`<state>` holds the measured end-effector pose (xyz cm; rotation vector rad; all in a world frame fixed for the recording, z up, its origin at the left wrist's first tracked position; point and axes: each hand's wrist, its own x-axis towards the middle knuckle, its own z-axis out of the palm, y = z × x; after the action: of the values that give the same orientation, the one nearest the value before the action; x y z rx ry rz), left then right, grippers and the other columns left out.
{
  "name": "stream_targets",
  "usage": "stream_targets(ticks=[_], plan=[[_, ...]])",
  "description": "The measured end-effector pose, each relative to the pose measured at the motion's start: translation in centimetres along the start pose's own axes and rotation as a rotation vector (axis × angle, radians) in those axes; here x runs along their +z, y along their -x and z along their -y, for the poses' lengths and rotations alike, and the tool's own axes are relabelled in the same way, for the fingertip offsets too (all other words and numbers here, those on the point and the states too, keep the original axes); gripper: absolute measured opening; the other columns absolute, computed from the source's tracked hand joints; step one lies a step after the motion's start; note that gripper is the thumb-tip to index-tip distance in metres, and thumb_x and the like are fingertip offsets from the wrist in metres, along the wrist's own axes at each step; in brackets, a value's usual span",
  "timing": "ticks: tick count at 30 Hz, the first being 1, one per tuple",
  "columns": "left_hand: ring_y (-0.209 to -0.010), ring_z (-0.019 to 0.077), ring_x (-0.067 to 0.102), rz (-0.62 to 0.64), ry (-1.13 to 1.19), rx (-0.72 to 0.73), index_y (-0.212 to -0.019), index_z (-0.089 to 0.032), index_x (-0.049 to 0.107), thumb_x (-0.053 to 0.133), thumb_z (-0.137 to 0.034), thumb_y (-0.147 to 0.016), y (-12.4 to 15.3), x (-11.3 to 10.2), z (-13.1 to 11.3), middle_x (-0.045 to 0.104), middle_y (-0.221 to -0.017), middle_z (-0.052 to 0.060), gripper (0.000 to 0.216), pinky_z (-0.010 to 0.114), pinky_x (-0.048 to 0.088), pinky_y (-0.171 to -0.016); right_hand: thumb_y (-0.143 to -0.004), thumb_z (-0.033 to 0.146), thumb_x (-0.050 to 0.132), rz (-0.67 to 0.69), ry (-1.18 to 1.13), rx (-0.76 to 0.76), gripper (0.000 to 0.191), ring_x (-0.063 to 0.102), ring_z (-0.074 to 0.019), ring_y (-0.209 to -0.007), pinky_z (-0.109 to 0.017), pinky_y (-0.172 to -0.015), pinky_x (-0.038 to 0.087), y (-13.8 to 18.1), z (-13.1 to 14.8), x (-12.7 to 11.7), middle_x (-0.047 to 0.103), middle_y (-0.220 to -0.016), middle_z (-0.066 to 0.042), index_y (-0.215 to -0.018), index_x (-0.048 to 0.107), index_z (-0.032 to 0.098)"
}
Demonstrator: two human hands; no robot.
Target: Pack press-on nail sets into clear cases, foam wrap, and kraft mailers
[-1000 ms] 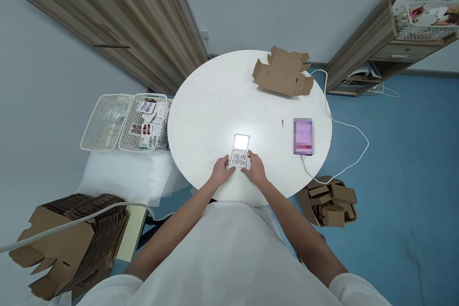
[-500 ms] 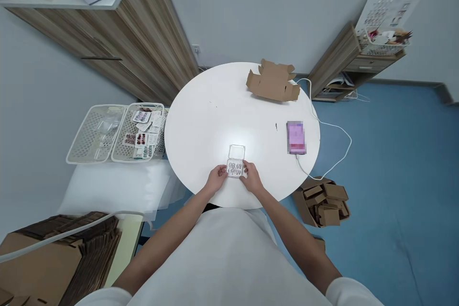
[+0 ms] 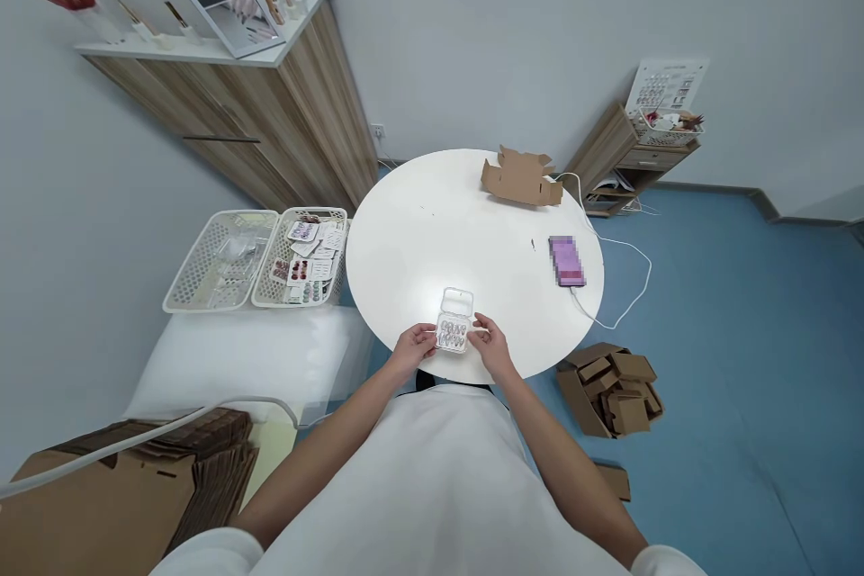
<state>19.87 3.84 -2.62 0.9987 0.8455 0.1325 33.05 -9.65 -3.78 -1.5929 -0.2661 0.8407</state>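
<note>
A small clear plastic case of press-on nails [image 3: 452, 335] is at the near edge of the white round table, its hinged lid [image 3: 457, 301] raised on the far side. Rows of shiny, pale nails fill its base. My left hand [image 3: 415, 348] grips the left side of the case with bent fingers. On the opposite side, the thumb and fingers of my right hand [image 3: 490, 346] close on the right edge. Whether the case rests on the table or is slightly lifted, I cannot tell.
On the round table [image 3: 398, 243] lie an unfolded cardboard box [image 3: 521, 180] and a phone [image 3: 567, 261] with a white cable. White baskets [image 3: 301, 301] with nail cards and plastic cases stand left. Cardboard boxes fill a carton [image 3: 587, 405] at right; flattened cartons [image 3: 128, 495] are stacked lower left.
The head view has tilted up and shifted, showing more of the cabinet top. The nail case has turned slightly between my hands, and both hands keep their hold on its sides.
</note>
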Motion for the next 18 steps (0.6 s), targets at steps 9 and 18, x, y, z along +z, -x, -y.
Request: stream_targets(ticks=[9, 18], plan=[[-0.067, 0.0085, 0.057, 0.143, 0.019, 0.027, -0.094, -0.015, 0.058, 0.072, -0.032, -0.062, 1.5, -1.3, 0.5, 0.06, -0.075, 0.001, 0.038, 0.025, 0.047, -0.068, -0.071, 0.044, 0.058, 0.016, -0.273, 0.226, 0.035, 0.062, -0.0145, -0.072, -0.031, -0.068, 0.05, 0.7, 1.9, 0.0, 0.064, -0.099, -0.007, -0.098, 0.058, 0.021], [-0.067, 0.0086, 0.058, 0.189, 0.054, 0.002, -0.092, -0.015, 0.058, 0.073, -0.028, -0.061, 2.4, -1.0, 0.0, 0.062, -0.077, 0.003, 0.037, 0.024, 0.047, -0.066, -0.062, 0.031, 0.07, 0.02, -0.255, 0.2, 0.039, 0.062, -0.0145, -0.072, -0.029, -0.068, 0.048, 1.6, 3.0, 0.5, 0.067, -0.086, -0.004, -0.098, 0.056, 0.021]])
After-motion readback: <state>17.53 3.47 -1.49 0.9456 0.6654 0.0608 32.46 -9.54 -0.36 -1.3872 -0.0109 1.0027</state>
